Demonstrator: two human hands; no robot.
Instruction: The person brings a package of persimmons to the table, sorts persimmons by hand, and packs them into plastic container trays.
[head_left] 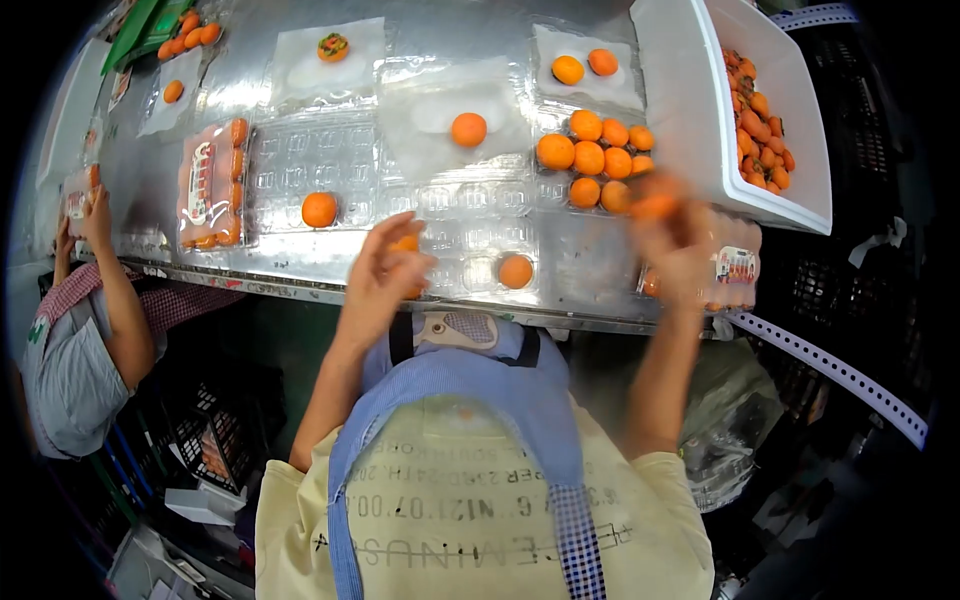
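My left hand [385, 268] is over the left edge of a clear plastic tray [455, 270], fingers apart and slightly curled. Behind its fingers an orange persimmon [405, 244] shows in part. Another persimmon [515, 271] sits in the same tray to the right. Blurred by motion, my right hand [672, 250] has a persimmon [655, 204] at its fingertips. This is beside a cluster of persimmons [588, 158] in a clear tray. Below the right hand lies a filled, labelled pack [735, 265], partly hidden.
A white foam box [690, 90] of persimmons tilts at the right. Another filled pack [212, 185] lies left on the metal table [300, 270]. Single persimmons sit on trays and white sheets. At the far left, another person's hands [95, 220] hold a pack. Green leaf-like plastic [140, 30] is at the back left.
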